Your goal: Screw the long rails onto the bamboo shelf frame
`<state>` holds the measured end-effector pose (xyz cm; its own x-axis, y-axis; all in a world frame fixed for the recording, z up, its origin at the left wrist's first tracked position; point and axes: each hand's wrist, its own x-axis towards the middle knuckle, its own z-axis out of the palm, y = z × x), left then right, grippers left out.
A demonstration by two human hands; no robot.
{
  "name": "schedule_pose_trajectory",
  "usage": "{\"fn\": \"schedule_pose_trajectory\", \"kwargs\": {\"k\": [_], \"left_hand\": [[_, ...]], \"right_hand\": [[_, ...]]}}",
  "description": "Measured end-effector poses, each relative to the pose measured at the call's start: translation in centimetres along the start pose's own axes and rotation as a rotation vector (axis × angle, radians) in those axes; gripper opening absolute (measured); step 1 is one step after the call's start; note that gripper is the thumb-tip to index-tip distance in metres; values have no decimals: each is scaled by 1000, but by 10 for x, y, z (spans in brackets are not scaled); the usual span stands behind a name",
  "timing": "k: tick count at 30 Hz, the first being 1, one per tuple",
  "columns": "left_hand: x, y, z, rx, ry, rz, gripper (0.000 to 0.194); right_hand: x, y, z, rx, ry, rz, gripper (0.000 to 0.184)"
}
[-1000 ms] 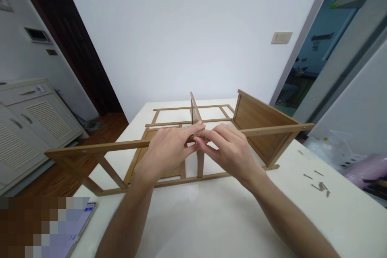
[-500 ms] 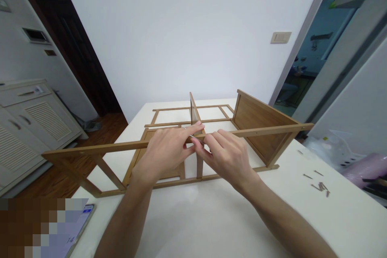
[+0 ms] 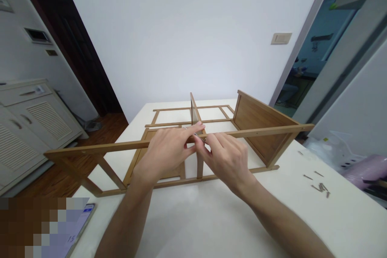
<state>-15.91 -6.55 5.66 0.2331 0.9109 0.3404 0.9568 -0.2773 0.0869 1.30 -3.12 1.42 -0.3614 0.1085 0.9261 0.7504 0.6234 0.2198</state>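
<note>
Left hand [image 3: 165, 154], right hand [image 3: 226, 160] meeting at wooden rail [image 3: 121, 145].

Both forearms [image 3: 127, 225] are stretching forward, with the left hand [image 3: 165, 155] and right hand [image 3: 225, 161] angling inward, their curled fingertips [image 3: 198, 127] nearly meeting.

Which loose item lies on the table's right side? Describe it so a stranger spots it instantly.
On the white tabletop, look right of the long light-brown wooden frame. Near the table's right edge lie slim dark metal fasteners, a small scattered group, thin and loose, unlike the large wooden frame parts.
</note>
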Motion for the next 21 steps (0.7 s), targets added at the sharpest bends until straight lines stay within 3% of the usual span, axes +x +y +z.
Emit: {"fn": "schedule_pose_trajectory", "kwargs": {"k": [7, 10, 11, 14, 21], "left_hand": [[1, 2, -2, -16, 6, -7, 37], [1, 2, -3, 9, -11, -3, 29], [1, 3, -3, 18, -14, 0, 26], [1, 3, -4, 34, -12, 15, 22], [0, 3, -4, 49, -33, -9, 35]], "right_hand": [[0, 0, 5, 98, 53, 127, 38], [2, 5, 7, 270, 21, 197, 12], [3, 8, 6, 314, 3, 178, 9], [7, 19, 2, 400, -102, 61, 26], [13, 38, -11, 595, -332, -1, 22]]}}
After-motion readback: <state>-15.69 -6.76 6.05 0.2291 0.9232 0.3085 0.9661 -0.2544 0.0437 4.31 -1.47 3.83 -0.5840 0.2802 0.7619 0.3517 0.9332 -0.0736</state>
